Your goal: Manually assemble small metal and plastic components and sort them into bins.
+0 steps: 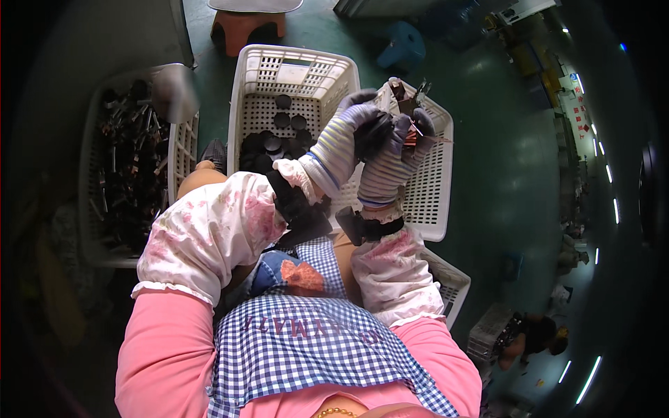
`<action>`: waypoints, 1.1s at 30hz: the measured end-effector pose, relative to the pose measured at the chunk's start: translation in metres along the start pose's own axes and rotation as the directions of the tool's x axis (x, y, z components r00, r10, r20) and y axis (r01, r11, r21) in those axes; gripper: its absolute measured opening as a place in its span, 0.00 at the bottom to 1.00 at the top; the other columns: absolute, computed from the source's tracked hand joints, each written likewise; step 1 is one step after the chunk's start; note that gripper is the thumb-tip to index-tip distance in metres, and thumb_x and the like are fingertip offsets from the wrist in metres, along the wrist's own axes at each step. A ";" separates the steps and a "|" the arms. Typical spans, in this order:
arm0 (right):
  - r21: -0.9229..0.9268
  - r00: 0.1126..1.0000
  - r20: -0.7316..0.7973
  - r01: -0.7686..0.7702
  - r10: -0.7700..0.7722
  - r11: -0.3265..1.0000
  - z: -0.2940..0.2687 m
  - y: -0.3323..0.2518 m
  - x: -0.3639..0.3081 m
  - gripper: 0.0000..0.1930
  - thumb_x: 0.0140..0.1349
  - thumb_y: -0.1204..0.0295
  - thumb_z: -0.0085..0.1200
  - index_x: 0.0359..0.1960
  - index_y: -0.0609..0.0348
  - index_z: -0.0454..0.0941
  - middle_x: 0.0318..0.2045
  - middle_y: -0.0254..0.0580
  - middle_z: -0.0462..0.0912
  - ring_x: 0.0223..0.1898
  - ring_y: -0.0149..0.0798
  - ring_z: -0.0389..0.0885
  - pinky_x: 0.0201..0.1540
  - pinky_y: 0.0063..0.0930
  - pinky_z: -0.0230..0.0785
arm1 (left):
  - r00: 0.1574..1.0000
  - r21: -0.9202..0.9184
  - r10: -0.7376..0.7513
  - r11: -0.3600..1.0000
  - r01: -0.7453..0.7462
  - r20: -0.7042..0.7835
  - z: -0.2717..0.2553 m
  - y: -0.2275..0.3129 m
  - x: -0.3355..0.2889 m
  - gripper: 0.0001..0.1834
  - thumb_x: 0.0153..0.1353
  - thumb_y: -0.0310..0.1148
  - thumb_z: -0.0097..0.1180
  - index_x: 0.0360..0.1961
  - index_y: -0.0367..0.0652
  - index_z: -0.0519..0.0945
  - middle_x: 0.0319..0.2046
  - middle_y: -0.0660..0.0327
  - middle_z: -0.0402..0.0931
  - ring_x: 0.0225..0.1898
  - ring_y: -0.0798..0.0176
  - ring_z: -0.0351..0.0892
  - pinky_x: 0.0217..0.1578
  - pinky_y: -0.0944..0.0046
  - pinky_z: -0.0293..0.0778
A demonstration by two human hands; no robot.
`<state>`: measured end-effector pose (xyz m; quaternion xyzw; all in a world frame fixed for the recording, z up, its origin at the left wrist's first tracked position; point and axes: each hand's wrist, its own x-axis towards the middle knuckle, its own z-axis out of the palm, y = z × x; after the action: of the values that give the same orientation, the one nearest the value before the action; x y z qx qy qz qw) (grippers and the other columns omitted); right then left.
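Observation:
My left hand [341,136] and my right hand [398,150], both in striped knit gloves with dark fingers, are close together over the white baskets ahead of me. The right one is closed around a small part with copper-coloured strips [410,137] and thin wires. Fingers of my left hand are bent beside it, next to a black shape that I cannot tell from the glove's coating. Under and left of my hands, the middle white basket [240,90] holds several black round caps [281,120]. More dark and coppery parts show at the far end of the right white basket [439,188].
A left basket [182,150] is heaped with dark parts and metal strips; a blurred pale shape [174,94] hangs over its far corner. Farther off stand an orange stool [237,31] and a blue stool [403,45] on the green floor. Another person [533,338] is at the lower right.

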<state>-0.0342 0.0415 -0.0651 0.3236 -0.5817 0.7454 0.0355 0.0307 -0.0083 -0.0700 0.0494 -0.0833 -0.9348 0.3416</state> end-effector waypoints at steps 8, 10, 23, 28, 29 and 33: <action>0.488 0.989 0.109 -0.144 0.103 0.861 -0.015 0.006 0.015 0.13 0.68 0.75 0.54 0.53 0.55 0.72 0.46 0.38 0.77 0.47 0.33 0.76 0.51 0.27 0.74 | 0.985 0.671 -0.117 0.741 -0.001 0.130 0.012 0.003 -0.004 0.31 0.60 0.37 0.65 0.62 0.45 0.67 0.53 0.61 0.72 0.54 0.63 0.74 0.56 0.60 0.71; 0.429 0.972 0.098 -0.235 0.214 0.872 -0.019 0.003 0.019 0.15 0.68 0.71 0.55 0.55 0.54 0.71 0.47 0.38 0.77 0.46 0.32 0.76 0.50 0.27 0.73 | 0.987 0.623 -0.135 0.780 0.053 0.086 0.012 0.003 -0.009 0.31 0.57 0.32 0.67 0.60 0.47 0.68 0.52 0.61 0.72 0.52 0.63 0.75 0.55 0.61 0.72; 0.154 0.992 -0.064 -0.093 0.104 0.984 -0.010 -0.012 0.015 0.17 0.70 0.63 0.55 0.55 0.54 0.68 0.46 0.45 0.79 0.46 0.36 0.80 0.52 0.29 0.73 | 0.992 0.168 -0.041 0.986 0.021 0.117 0.002 -0.015 -0.008 0.28 0.62 0.33 0.62 0.61 0.44 0.67 0.53 0.56 0.74 0.57 0.58 0.72 0.64 0.58 0.63; 0.173 0.994 -0.088 -0.055 0.071 0.983 -0.015 0.003 0.015 0.18 0.71 0.61 0.53 0.56 0.53 0.66 0.46 0.45 0.79 0.47 0.37 0.80 0.53 0.32 0.72 | 0.980 0.206 -0.055 0.978 0.015 0.190 0.005 -0.017 -0.013 0.32 0.56 0.34 0.68 0.61 0.44 0.68 0.53 0.60 0.73 0.58 0.62 0.71 0.64 0.60 0.62; 0.233 0.990 -0.077 -0.098 0.119 0.968 -0.017 0.005 0.014 0.18 0.71 0.60 0.52 0.56 0.53 0.65 0.47 0.46 0.79 0.47 0.38 0.80 0.54 0.33 0.72 | 0.981 0.390 -0.054 0.921 -0.024 0.189 0.005 -0.016 -0.013 0.34 0.53 0.32 0.71 0.60 0.44 0.69 0.53 0.61 0.73 0.57 0.64 0.71 0.63 0.61 0.64; 0.367 0.981 0.016 -0.184 0.191 0.912 -0.024 0.002 0.012 0.19 0.72 0.58 0.51 0.56 0.53 0.65 0.51 0.47 0.77 0.50 0.39 0.78 0.57 0.35 0.70 | 0.983 0.605 -0.005 0.789 -0.110 0.186 0.010 -0.014 -0.013 0.35 0.46 0.28 0.76 0.56 0.44 0.72 0.50 0.63 0.75 0.53 0.68 0.73 0.57 0.65 0.70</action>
<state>-0.0549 0.0583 -0.0634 0.2596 -0.4604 0.8440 -0.0912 0.0298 0.0121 -0.0622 0.0716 -0.4130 -0.8480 0.3244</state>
